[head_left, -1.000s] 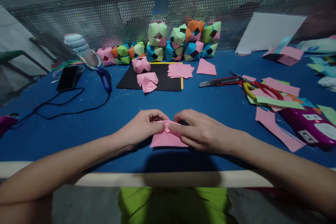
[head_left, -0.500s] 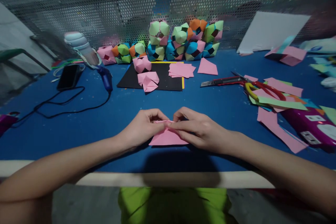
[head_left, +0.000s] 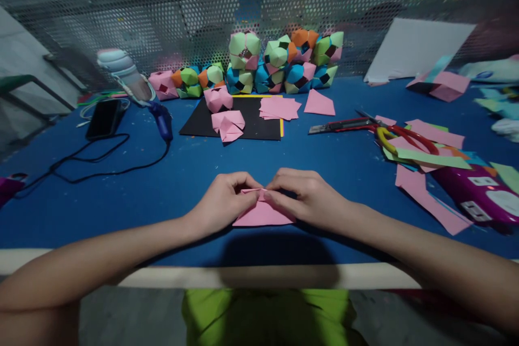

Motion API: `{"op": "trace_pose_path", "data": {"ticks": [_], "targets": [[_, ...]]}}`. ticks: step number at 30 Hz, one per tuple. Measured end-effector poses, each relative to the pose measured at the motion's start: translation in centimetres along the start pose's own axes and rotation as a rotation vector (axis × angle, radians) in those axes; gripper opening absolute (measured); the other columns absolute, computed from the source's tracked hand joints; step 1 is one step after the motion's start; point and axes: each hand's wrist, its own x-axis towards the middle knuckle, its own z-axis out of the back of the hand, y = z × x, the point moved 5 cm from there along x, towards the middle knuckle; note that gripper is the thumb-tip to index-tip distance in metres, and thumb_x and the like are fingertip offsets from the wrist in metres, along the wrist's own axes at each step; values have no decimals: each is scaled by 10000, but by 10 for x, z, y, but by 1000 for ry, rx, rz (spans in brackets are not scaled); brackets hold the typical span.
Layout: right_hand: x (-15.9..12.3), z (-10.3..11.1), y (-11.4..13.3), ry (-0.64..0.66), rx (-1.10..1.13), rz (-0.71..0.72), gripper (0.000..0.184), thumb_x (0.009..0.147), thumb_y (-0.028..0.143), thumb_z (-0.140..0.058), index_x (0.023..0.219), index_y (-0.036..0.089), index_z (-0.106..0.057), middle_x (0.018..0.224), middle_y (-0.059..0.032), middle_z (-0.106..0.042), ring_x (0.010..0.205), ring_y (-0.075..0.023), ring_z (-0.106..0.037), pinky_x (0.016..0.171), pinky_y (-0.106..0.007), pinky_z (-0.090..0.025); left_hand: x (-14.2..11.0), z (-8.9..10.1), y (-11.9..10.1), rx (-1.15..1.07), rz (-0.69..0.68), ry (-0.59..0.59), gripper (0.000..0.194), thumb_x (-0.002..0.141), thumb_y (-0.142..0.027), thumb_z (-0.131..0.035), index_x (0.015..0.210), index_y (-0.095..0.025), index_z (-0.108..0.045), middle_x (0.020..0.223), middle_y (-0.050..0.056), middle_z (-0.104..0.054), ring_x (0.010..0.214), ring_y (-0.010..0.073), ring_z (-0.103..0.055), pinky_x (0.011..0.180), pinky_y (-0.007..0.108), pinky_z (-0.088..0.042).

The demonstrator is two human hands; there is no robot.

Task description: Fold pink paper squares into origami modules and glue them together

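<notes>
A partly folded piece of pink paper (head_left: 264,214) lies flat on the blue table, close to its front edge. My left hand (head_left: 222,201) pinches the paper's upper left part between thumb and fingers. From the other side, my right hand (head_left: 308,194) grips the upper right part, its thumb pressed near the middle of the top edge. Both thumbs almost meet there, over a small fold. The far fingertips are hidden behind the paper. Beyond the hands, a folded pink paper piece (head_left: 228,125) and a stack of pink sheets (head_left: 279,108) rest on a black board (head_left: 194,123).
Several coloured paper balls (head_left: 271,77) stand along the mesh back wall. To the right are a utility knife (head_left: 340,125), scissors (head_left: 409,138), paper scraps (head_left: 430,200) and a purple power strip (head_left: 478,194). A phone (head_left: 104,120), a blue glue gun (head_left: 162,120) with its cord and a bottle (head_left: 124,73) are left.
The small flap at the top middle of the pink paper pointed down a second ago; now a narrow fold shows there. Both hands shifted slightly, the right thumb now pressing the top edge.
</notes>
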Motion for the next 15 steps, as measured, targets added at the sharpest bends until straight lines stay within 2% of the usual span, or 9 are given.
{"op": "trace_pose_path", "data": {"ticks": [7, 15], "targets": [[2, 3, 0, -11, -12, 12, 186, 865, 182, -522, 753, 123, -658, 675, -43, -618, 587, -101, -536, 543, -213, -391, 0, -1, 0, -24, 18, 16, 103, 718, -217, -602, 725, -130, -658, 609, -24, -591, 501, 67, -412, 490, 193, -332], [1, 4, 1, 14, -30, 49, 195, 876, 167, -497, 779, 108, -655, 707, -66, -632, 640, -121, -564, 582, -227, -422, -1, -1, -2, -40, 2, 32, 115, 721, -220, -603, 756, -133, -670, 683, 0, -640, 596, 93, -504, 527, 189, -374]]}}
